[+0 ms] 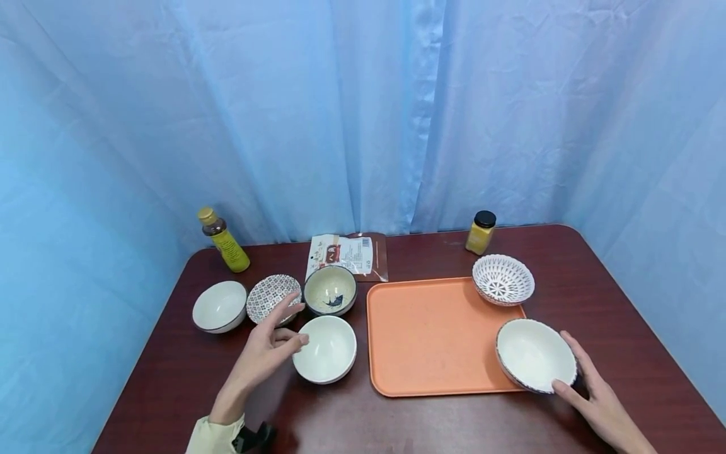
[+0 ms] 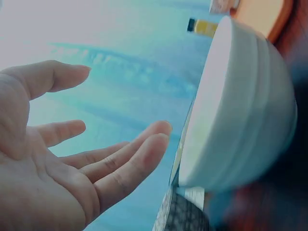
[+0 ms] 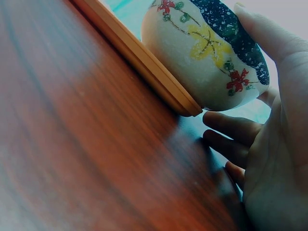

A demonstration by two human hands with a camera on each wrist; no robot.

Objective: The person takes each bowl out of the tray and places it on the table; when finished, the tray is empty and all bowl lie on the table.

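My right hand (image 1: 595,394) holds a white bowl (image 1: 535,354) with a dark speckled rim at the right edge of the orange tray (image 1: 431,337). In the right wrist view the thumb lies on the rim, another finger passes behind the bowl, and the lower fingers stay off it. Painted red and yellow flowers show on its outer wall. My left hand (image 1: 263,353) hovers at the left side of a plain white bowl (image 1: 325,350), fingers spread and holding nothing. The left wrist view shows a gap between those fingers and the bowl (image 2: 240,110).
Left of the tray stand a cream bowl (image 1: 331,290), a patterned bowl (image 1: 272,296) and another white bowl (image 1: 220,306). A patterned white bowl (image 1: 503,279) overlaps the tray's far right corner. Behind are a bottle (image 1: 229,247), a food packet (image 1: 346,252) and a yellow jar (image 1: 480,233).
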